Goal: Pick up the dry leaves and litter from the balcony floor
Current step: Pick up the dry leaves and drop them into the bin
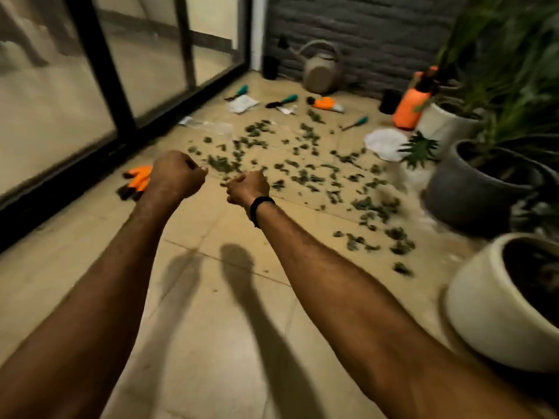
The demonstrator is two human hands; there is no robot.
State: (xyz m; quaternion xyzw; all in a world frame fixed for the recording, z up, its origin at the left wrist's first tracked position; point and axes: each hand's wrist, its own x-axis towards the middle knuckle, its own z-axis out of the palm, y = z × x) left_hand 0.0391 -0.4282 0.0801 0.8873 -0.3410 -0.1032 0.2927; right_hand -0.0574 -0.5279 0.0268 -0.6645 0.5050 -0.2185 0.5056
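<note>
Leaves (pixel 305 178) scattered mid-floor; bare tiles (pixel 187 228) near; pots (pixel 453 189) line right edge.

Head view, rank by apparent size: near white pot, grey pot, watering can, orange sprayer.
1. near white pot
2. grey pot
3. watering can and orange sprayer: look alike, unranked.
Nearness to the camera enlarges the pots.

2 hands (pixel 177 173) (pixel 248 186), 3 planters (pixel 484 322) (pixel 465 189) (pixel 444 125), 3 teal-handled tools (pixel 239 92) (pixel 282 101) (pixel 355 122), 1 watering can (pixel 320 71), 1 orange sprayer (pixel 408 105), many leaves (pixel 375 205)
</note>
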